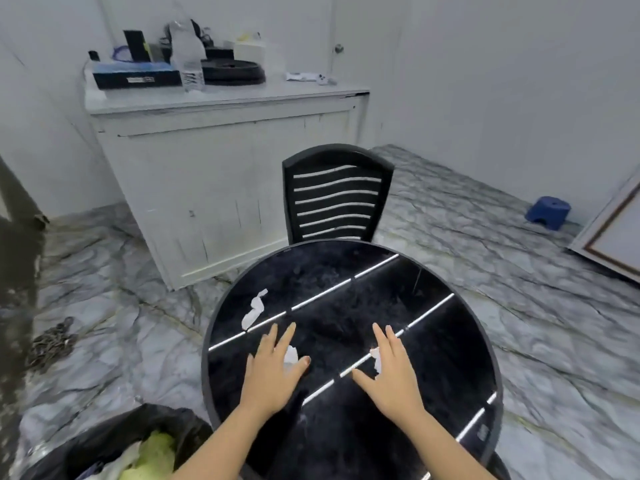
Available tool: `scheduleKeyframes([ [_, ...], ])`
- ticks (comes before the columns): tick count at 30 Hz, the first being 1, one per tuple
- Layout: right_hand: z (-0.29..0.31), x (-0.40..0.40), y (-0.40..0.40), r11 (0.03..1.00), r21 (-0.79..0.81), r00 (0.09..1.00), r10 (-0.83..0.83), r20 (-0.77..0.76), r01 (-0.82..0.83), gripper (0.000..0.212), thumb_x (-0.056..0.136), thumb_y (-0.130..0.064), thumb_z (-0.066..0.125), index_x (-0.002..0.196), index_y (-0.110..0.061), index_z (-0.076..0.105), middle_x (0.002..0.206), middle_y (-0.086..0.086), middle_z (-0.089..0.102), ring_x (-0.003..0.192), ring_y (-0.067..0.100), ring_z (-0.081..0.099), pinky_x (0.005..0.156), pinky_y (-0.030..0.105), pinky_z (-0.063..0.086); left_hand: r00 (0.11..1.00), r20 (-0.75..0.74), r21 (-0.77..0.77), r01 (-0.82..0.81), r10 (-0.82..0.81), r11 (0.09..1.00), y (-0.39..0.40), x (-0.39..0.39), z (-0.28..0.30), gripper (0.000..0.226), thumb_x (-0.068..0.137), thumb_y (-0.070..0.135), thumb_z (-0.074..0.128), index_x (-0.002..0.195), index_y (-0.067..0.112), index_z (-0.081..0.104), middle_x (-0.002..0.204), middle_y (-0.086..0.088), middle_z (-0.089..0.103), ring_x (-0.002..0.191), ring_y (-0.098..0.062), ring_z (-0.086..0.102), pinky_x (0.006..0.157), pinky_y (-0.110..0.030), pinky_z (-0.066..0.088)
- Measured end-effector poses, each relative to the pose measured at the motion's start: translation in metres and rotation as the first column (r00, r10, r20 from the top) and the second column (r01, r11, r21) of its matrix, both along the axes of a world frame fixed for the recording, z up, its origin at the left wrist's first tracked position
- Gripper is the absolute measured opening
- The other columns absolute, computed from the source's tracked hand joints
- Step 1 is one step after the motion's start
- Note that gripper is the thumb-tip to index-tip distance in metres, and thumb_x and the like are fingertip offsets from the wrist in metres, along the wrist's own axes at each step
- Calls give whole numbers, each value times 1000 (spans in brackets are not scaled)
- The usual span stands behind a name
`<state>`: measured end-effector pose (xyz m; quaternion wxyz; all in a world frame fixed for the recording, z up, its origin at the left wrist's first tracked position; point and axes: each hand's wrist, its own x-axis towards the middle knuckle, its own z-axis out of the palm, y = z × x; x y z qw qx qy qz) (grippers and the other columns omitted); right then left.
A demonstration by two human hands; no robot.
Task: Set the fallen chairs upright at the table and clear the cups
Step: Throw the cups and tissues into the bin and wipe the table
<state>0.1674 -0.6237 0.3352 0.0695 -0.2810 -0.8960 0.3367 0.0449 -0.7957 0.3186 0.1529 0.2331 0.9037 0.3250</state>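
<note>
A round black table [460, 327] fills the lower middle of the head view. Behind its far edge a black slatted chair [336, 195] stands upright. My left hand [273, 368] lies flat over the tabletop, fingers spread, with a small crumpled white paper scrap [291, 355] showing between thumb and fingers. My right hand [391, 372] is also spread flat, touching another white scrap [375, 360] at its thumb side. A third twisted white paper scrap [255, 308] lies on the table's left part, apart from both hands. No cups are in view.
A black rubbish bag [114, 441] holding green and white waste sits at the lower left. A white cabinet [214, 188] with clutter on top stands behind. A blue stool [548, 212] sits at the far right wall, and a framed board [613, 233] leans at right.
</note>
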Motion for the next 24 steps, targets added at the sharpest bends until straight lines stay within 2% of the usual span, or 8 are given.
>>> scheduleKeyframes([
  [6, -26, 17, 26, 997, -65, 997, -48, 54, 51, 88, 78, -45, 61, 145, -35, 4, 158, -4, -1, 145, 17, 0, 117, 36, 14, 993, -115, -193, 11, -34, 981, 10, -6, -30, 67, 86, 61, 37, 143, 44, 4, 159, 2, -4, 146, -21, -2, 116, -52, 4],
  [9, -36, 12, 28, 998, -57, 996, -9, 87, 14, 89, 79, -46, 61, 145, -35, 2, 158, -3, -3, 145, 19, -1, 117, 37, 12, 984, -176, -271, -18, -31, 962, 1, -15, -39, 81, 67, 77, 15, 138, 47, -10, 158, 3, -12, 145, -21, -10, 116, -52, 0],
  [11, -41, 8, 28, 1000, -29, 994, 9, 108, -6, 89, 79, -47, 59, 145, -34, 1, 158, -3, -3, 145, 19, 0, 116, 38, 9, 977, -211, -306, -26, -41, 952, -3, -22, -42, 83, 62, 80, 12, 133, 50, -17, 156, 5, -18, 144, -20, -15, 116, -52, -3],
  [14, -48, 1, 28, 1000, 6, 994, 8, 109, -9, 88, 80, -48, 57, 144, -36, -1, 157, -5, -3, 144, 15, -6, 116, 40, -2, 972, -223, -341, -9, -72, 940, -5, -35, -42, 95, 55, 90, 19, 132, 51, -20, 152, 8, -28, 141, -21, -23, 114, -54, -6],
  [16, -52, -4, 29, 1000, 19, 995, 23, 98, -25, 86, 82, -48, 55, 141, -40, -6, 156, -8, -5, 139, 7, -14, 115, 38, -7, 972, -224, -359, -21, -64, 933, -6, -45, -42, 104, 45, 97, 14, 130, 52, -24, 148, 9, -35, 140, -24, -27, 114, -55, -9],
  [20, -56, -14, 30, 999, 9, 996, 36, 86, -37, 78, 87, -45, 51, 136, -44, -9, 153, -13, -8, 135, 2, -16, 115, 37, -7, 970, -242, -360, -91, 1, 928, -8, -69, -42, 100, 44, 96, 5, 128, 54, -31, 144, 6, -42, 138, -28, -30, 112, -57, -9],
  [22, -57, -17, 29, 999, 25, 996, 29, 88, -31, 73, 89, -44, 49, 133, -47, -9, 149, -16, -10, 134, 1, -15, 115, 37, -7, 972, -232, -352, -99, 16, 931, -9, -80, -44, 99, 46, 96, 8, 127, 54, -30, 144, 4, -41, 138, -27, -29, 113, -57, -7],
  [24, -59, -18, 29, 998, 43, 995, 31, 98, -36, 70, 90, -42, 47, 131, -46, -10, 146, -19, -11, 133, 0, -15, 115, 36, -6, 974, -225, -341, -64, -16, 938, -9, -86, -48, 99, 46, 95, -3, 132, 51, -23, 148, 6, -32, 142, -22, -22, 116, -52, -4],
])
